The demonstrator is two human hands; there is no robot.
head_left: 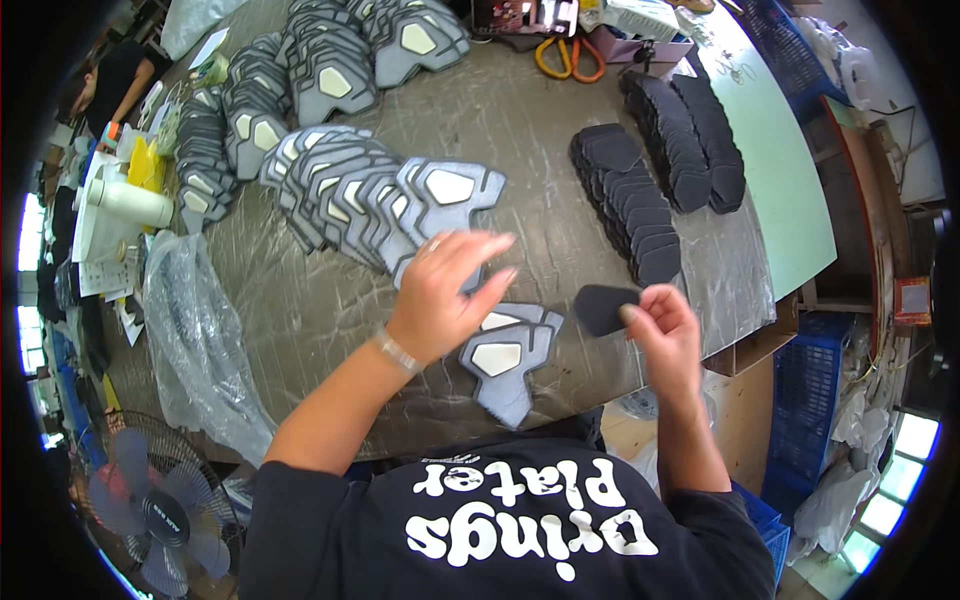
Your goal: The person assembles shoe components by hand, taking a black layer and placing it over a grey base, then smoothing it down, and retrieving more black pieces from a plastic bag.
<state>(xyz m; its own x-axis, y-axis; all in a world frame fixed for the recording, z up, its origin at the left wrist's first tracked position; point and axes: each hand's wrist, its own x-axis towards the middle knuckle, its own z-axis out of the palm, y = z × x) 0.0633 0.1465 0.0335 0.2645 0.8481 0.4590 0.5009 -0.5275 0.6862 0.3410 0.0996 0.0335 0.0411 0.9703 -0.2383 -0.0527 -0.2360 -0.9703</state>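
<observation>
My right hand [664,332] pinches one dark, rounded-end pad [603,309] between thumb and fingers, a little off the table. My left hand [445,295] is open, thumb apart from the fingers, over the near end of a fanned row of grey shaped pieces with cream inserts [335,190]. It covers part of the lowest one, and I cannot tell whether it touches it. Nearer to me, a grey piece with a cream insert [497,358] lies on the table, overlapping another just behind it. A fanned row of dark pads [632,215] lies beyond my right hand.
More rows of grey pieces [332,82] stand at the far left, and two more rows of dark pads [672,140] at the far right. Scissors [570,60] lie at the back. Clear plastic sheeting [200,330] hangs at the left edge, near a fan [165,515].
</observation>
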